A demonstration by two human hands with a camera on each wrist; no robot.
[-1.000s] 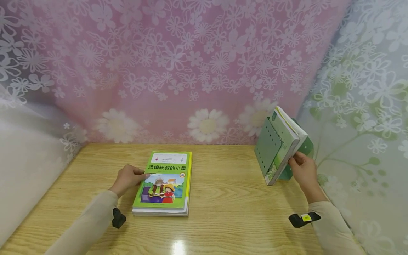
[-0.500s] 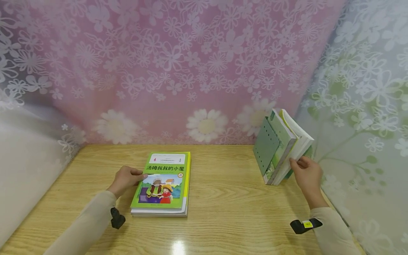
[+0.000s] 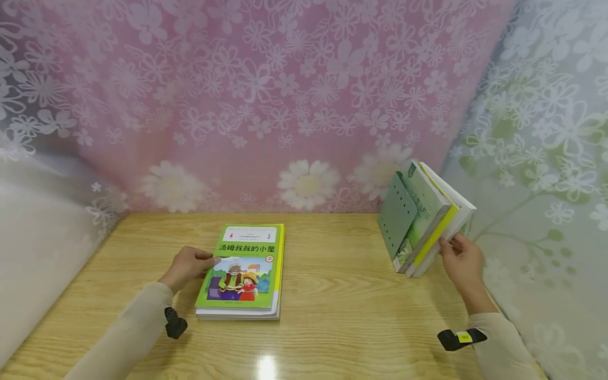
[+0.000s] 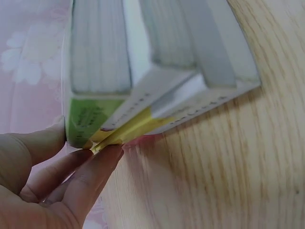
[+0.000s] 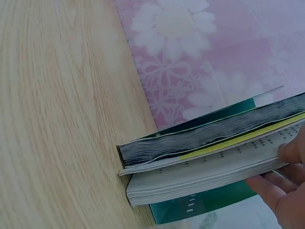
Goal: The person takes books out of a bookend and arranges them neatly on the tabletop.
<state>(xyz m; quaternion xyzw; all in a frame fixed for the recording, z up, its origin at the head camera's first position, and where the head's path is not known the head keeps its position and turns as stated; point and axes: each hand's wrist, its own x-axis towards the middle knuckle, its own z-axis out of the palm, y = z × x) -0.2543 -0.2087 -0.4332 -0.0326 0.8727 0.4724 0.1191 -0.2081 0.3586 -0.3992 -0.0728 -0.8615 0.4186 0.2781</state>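
Left hand (image 3: 187, 268): the left edge of a flat book stack is being gripped, the thumb being rested at the top cover and the fingers being set against the spines below.
Book stack: a bright green, picture-covered paperback (image 3: 244, 279) is being borne by thicker white-paged volumes (image 3: 237, 317), all being supported on the left of the pale wood-grained desk (image 3: 342, 327).
Right hand (image 3: 463, 264): a white-paged book (image 5: 205, 188) is being pinched at its near edge, a printed page being exposed.
Green perforated bookend (image 3: 396, 211): that book and a pale green paperback (image 3: 427, 206) are being held on edge at the right.
Progress: at least two books are already being stood upright; the white-paged one is seemingly still being straightened, while the stack is being left flat.
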